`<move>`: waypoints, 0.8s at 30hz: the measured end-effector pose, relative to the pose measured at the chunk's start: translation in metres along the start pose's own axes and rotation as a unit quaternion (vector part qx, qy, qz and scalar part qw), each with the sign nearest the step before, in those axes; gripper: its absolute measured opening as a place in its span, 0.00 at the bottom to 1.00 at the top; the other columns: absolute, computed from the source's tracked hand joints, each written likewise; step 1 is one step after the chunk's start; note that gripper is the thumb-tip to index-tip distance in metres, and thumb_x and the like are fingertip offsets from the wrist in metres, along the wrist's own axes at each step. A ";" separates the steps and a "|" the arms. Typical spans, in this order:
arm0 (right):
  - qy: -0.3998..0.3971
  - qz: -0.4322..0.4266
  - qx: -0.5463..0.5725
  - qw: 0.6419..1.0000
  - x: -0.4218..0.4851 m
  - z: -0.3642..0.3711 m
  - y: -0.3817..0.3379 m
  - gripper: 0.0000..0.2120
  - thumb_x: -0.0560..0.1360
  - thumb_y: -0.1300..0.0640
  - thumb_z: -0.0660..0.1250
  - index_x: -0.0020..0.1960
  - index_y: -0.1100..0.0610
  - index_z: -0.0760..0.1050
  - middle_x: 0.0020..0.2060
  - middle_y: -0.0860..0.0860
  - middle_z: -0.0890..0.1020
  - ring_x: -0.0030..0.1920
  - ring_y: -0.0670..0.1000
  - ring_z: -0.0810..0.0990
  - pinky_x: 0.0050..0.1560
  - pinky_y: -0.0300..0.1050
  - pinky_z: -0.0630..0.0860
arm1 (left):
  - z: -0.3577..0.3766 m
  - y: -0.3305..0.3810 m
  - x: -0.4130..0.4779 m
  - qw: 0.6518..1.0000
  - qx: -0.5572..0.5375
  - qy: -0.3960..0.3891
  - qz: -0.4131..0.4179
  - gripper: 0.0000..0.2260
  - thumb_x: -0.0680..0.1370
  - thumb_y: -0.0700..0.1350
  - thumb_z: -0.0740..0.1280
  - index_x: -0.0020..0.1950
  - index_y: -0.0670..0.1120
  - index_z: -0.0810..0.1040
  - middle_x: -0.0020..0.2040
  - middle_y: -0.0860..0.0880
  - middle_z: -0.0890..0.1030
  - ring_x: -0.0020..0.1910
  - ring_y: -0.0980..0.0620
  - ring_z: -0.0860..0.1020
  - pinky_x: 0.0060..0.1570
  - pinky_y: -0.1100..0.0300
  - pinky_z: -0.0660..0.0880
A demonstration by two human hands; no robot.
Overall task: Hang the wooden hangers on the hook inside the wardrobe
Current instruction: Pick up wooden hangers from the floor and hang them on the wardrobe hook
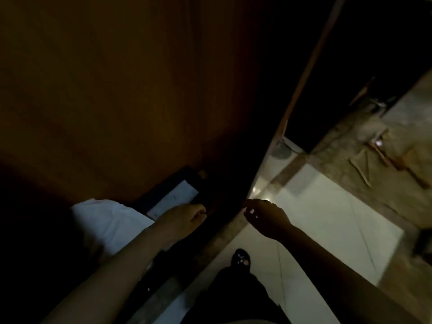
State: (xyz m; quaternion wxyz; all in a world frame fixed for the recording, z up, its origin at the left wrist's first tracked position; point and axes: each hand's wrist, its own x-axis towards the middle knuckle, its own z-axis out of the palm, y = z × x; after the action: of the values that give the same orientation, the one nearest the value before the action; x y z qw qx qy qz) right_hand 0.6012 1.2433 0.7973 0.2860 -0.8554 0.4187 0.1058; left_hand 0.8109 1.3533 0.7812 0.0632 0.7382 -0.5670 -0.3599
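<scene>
With the wooden hangers lying on the floor well to the right, pick-up seemed not yet begun: the right hand hung loosely curled and empty beside the wardrobe, while the left hand curled in darkness with its grip unreadable, so the next move called for reaching to a hanger.

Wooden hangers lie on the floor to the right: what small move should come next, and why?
Probably reach the right hand toward the wooden hangers and take one: its loose fingers hold nothing, and the hangers lie outside the wardrobe.
</scene>
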 end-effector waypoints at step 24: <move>-0.094 0.474 0.357 0.799 -0.289 0.214 0.308 0.14 0.78 0.61 0.61 0.60 0.66 0.75 0.57 0.63 0.79 0.54 0.61 0.79 0.55 0.52 0.75 | 0.259 0.128 0.034 0.952 0.049 -0.277 -0.121 0.07 0.81 0.43 0.56 0.51 0.44 0.73 0.51 0.45 0.74 0.49 0.49 0.73 0.46 0.61 0.67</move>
State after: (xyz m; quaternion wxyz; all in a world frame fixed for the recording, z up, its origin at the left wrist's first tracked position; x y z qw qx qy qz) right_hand 0.1930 1.4066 0.6209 0.5234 -0.3727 0.7513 0.1508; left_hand 0.5569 1.3600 0.6395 -0.1763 0.6750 -0.4854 -0.5269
